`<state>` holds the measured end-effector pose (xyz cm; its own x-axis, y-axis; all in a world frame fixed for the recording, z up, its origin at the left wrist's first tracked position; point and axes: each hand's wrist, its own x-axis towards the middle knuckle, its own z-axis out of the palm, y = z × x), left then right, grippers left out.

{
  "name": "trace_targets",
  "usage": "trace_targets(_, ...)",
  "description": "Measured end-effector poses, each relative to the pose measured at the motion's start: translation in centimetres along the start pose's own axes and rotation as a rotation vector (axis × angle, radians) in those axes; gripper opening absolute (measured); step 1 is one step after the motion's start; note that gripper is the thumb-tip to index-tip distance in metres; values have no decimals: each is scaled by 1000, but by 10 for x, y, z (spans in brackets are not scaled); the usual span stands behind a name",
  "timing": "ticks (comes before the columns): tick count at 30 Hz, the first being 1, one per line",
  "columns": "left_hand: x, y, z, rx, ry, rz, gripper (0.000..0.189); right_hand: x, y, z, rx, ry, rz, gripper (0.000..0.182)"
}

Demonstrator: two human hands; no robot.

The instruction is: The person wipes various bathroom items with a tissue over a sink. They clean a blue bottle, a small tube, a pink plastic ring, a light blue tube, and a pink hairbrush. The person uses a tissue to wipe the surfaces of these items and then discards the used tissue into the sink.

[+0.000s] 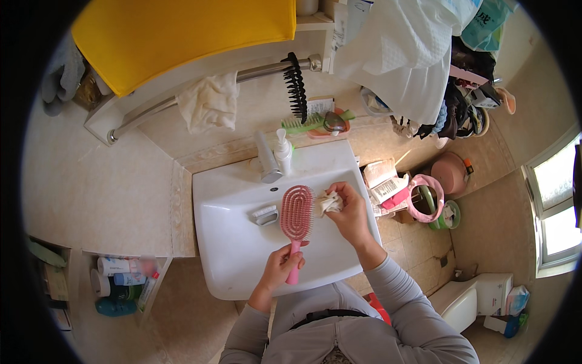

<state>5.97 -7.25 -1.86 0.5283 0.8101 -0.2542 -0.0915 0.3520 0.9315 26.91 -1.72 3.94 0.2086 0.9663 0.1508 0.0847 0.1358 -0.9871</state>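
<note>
My left hand [283, 265] is closed around the handle of a pink vented hairbrush [297, 214], held upright over the white washbasin [218, 264] with its bristles facing right. Just right of the bristles, my right hand [348, 204] pinches a crumpled white tissue or cloth [329, 203]. A small scrubbing brush with a grey-and-white handle [265, 215] lies in the basin, left of the hairbrush. Behind it stand the metal faucet [267, 159] and a white pump bottle [283, 152] on the basin's back ledge.
A metal towel rail [261, 72] with a cream cloth [209, 102] and a black toothed hair clip [295, 88] runs above the basin. A green comb [300, 123] rests behind the faucet. Bottles fill a lower-left shelf [157, 282]. A pink headband [426, 198] and a toilet [459, 305] are at right.
</note>
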Motion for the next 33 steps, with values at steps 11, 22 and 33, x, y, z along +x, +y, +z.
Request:
trace_targets(11, -3, -11, 7, 418, 205, 117, 19, 1, 1, 25, -492, -44, -144, 36)
trace_targets(22, 2, -5, 22, 1056, 345, 234, 20, 0, 20, 33, -441, 15, -52, 39)
trace_targets(33, -1, -14, 1, 126, 160, 26, 32, 0, 22, 4, 19, 57, 49, 34)
